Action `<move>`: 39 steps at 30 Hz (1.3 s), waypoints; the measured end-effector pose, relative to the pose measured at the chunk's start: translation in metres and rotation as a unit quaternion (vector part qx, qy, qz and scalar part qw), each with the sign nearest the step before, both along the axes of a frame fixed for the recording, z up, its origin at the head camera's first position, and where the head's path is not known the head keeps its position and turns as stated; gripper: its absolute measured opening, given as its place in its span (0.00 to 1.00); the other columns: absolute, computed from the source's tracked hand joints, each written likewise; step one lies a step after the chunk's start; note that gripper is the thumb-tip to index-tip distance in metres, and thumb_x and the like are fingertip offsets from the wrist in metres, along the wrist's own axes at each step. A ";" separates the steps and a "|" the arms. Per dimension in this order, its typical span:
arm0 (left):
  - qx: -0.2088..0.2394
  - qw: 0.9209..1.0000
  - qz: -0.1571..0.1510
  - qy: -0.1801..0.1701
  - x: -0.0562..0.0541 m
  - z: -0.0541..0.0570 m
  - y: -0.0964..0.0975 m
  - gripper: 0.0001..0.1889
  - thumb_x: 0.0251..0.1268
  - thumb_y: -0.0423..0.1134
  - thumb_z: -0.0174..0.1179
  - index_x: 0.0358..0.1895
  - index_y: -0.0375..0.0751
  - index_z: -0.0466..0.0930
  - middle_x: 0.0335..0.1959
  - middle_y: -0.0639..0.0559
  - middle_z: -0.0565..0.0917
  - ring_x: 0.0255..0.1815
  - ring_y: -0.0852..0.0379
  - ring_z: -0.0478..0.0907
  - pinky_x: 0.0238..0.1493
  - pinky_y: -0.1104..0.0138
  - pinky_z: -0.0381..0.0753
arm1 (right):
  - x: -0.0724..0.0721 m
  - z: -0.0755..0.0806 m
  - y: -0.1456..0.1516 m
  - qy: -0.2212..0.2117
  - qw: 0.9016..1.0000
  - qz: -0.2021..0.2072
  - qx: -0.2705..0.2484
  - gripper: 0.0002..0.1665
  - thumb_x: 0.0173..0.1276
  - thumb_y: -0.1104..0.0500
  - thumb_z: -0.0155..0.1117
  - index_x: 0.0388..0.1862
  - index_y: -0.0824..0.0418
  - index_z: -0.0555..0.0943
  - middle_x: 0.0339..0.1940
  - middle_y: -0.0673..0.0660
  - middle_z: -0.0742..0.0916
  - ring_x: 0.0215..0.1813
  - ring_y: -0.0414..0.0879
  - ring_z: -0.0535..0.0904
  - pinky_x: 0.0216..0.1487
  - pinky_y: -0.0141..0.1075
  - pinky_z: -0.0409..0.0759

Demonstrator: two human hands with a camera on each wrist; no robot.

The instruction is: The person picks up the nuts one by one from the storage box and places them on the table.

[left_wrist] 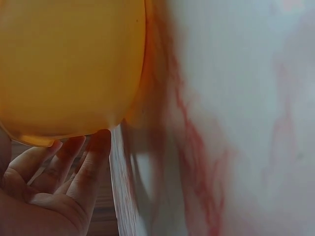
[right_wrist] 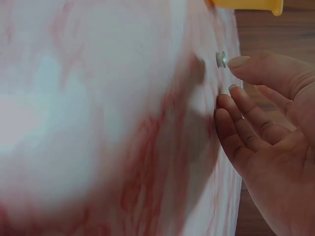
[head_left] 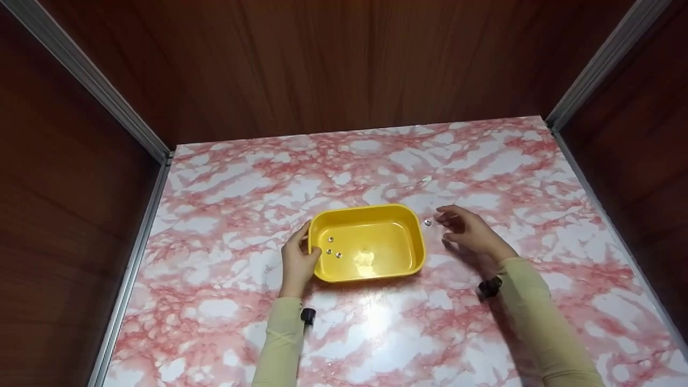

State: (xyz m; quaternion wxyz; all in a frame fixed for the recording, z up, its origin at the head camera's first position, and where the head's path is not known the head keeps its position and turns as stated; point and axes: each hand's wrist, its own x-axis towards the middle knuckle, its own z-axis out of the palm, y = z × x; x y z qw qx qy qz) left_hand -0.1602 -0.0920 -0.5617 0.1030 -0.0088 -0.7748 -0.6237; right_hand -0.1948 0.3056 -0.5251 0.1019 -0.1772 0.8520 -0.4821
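Note:
My left hand (head_left: 299, 262) grips the left end of a yellow plastic tub (head_left: 371, 275), thumb over the rim and fingers along the outer wall. In the left wrist view, those fingertips (left_wrist: 101, 140) press against the tub's side. Several small round silver pieces (head_left: 338, 255) lie on the tub floor near the thumb. Another small silver spool-shaped piece (right_wrist: 220, 59) is on the table just right of the tub. Beside it hovers my right hand (head_left: 468, 230), fingers loosely bent and holding nothing. In the right wrist view, the thumb tip is right by the piece.
The table (head_left: 226, 236) has a red and white marbled top. Dark wood-look panels (head_left: 344, 64) stand behind it and on both sides, joined by grey metal corner strips (head_left: 129, 269). Each wrist carries a small black device (head_left: 489, 287).

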 end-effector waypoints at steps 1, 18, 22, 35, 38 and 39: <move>0.003 1.000 -0.001 0.002 0.001 0.003 0.000 0.34 0.45 0.15 0.55 0.63 0.30 0.71 0.47 0.27 0.79 0.40 0.34 0.80 0.40 0.59 0.83 | 0.000 -0.001 0.001 0.000 1.000 -0.001 -0.003 0.34 0.57 0.77 0.63 0.64 0.75 0.67 0.54 0.75 0.78 0.55 0.69 0.73 0.58 0.59 0.69; 0.007 1.000 -0.012 0.001 0.015 0.035 0.003 0.33 0.45 0.14 0.54 0.62 0.24 0.70 0.47 0.23 0.77 0.41 0.29 0.79 0.40 0.52 0.83 | -0.008 -0.010 0.013 -0.020 0.996 0.056 -0.061 0.33 0.63 0.72 0.62 0.67 0.66 0.67 0.66 0.68 0.71 0.64 0.65 0.67 0.64 0.58 0.64; 0.008 1.000 -0.010 -0.006 0.014 0.036 0.004 0.33 0.45 0.14 0.54 0.62 0.26 0.70 0.47 0.23 0.77 0.41 0.29 0.79 0.41 0.51 0.82 | -0.005 0.004 0.005 -0.019 0.995 0.064 -0.070 0.33 0.62 0.72 0.62 0.67 0.68 0.67 0.65 0.68 0.72 0.65 0.65 0.67 0.65 0.57 0.62; 0.004 1.000 -0.003 -0.016 0.014 0.035 0.004 0.33 0.45 0.15 0.54 0.63 0.25 0.70 0.47 0.25 0.78 0.41 0.31 0.79 0.39 0.59 0.83 | -0.011 0.025 -0.013 -0.020 0.989 0.106 -0.102 0.33 0.65 0.65 0.63 0.69 0.64 0.66 0.68 0.62 0.71 0.65 0.64 0.67 0.63 0.61 0.63; 0.011 1.000 -0.006 -0.017 0.014 0.034 0.004 0.33 0.46 0.15 0.54 0.63 0.25 0.69 0.48 0.24 0.77 0.42 0.30 0.79 0.41 0.54 0.83 | -0.013 0.027 -0.016 -0.016 0.988 0.115 -0.105 0.33 0.65 0.64 0.64 0.69 0.64 0.67 0.68 0.62 0.71 0.65 0.65 0.67 0.63 0.61 0.63; 0.015 1.000 -0.007 -0.014 0.014 0.034 0.004 0.33 0.46 0.15 0.54 0.63 0.25 0.69 0.48 0.24 0.77 0.42 0.30 0.78 0.42 0.53 0.82 | -0.014 0.027 -0.017 -0.014 0.987 0.118 -0.105 0.33 0.65 0.64 0.64 0.69 0.64 0.67 0.68 0.62 0.71 0.65 0.64 0.67 0.63 0.61 0.63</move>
